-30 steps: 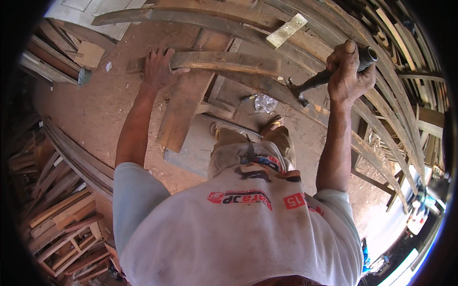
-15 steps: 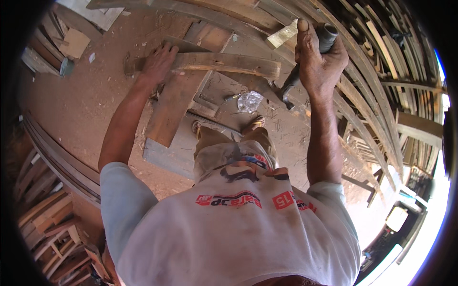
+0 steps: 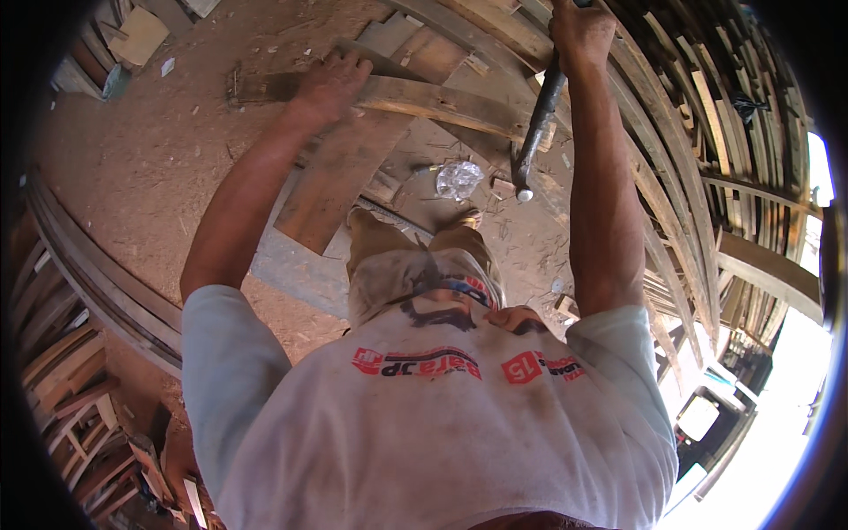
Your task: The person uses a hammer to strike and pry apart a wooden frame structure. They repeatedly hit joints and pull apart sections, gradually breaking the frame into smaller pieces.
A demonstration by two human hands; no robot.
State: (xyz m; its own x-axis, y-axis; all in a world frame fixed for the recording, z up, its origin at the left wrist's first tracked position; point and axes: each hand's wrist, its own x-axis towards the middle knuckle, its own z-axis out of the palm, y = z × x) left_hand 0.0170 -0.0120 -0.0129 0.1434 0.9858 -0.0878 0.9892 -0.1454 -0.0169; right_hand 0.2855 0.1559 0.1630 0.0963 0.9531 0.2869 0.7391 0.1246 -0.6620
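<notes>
My left hand [image 3: 336, 86] rests over a slightly curved wooden plank [image 3: 433, 105], its fingers bent over the far edge. That plank lies crosswise on other flat boards [image 3: 329, 185] in front of my feet. In my right hand [image 3: 584, 35], raised at the far right, is a hammer [image 3: 542, 110] with a dark handle. Its head hangs down near the plank's right end, and my fist hides the upper end of the handle. A crumpled clear plastic bag [image 3: 459, 180] sits on the ground between the plank and my feet.
Long curved planks [image 3: 676, 177] are stacked along the right side, with many thin strips behind them. More bent planks [image 3: 106, 274] curve along the left, above a heap of wood offcuts [image 3: 84, 442]. Small scraps litter the earthen floor [image 3: 190, 132].
My right hand has moved farther away, and the hammer now hangs with its head lower in view. My left hand appears a little farther right along the plank. The whole view has shifted slightly.
</notes>
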